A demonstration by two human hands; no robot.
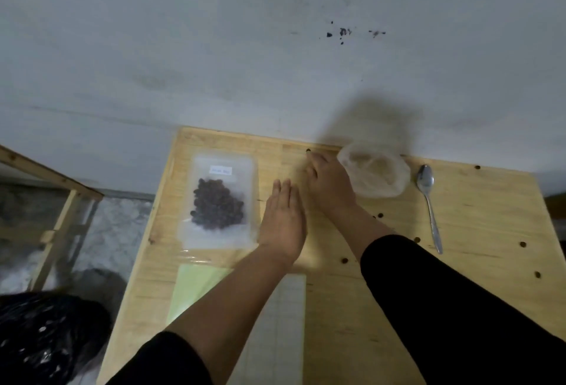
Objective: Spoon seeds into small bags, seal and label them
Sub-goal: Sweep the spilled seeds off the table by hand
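Pale wooden tabletop (pixel 477 207) carries everything. The left hand (pixel 283 222) lies flat with straight fingers together, holding nothing; just to its left sits a clear plastic bag of dark seeds (pixel 218 201) bearing a small white label (pixel 221 171). The right hand (pixel 329 184) reaches forward, fingers spread and relaxed, its fingertips near a loose dark seed (pixel 308 150); whether it pinches anything I cannot tell. Beside its right edge rests a crumpled translucent bag (pixel 375 174), then a metal spoon (pixel 428 201). Near the left forearm lie a green sheet (pixel 191 289) and a white gridded sheet (pixel 281 323).
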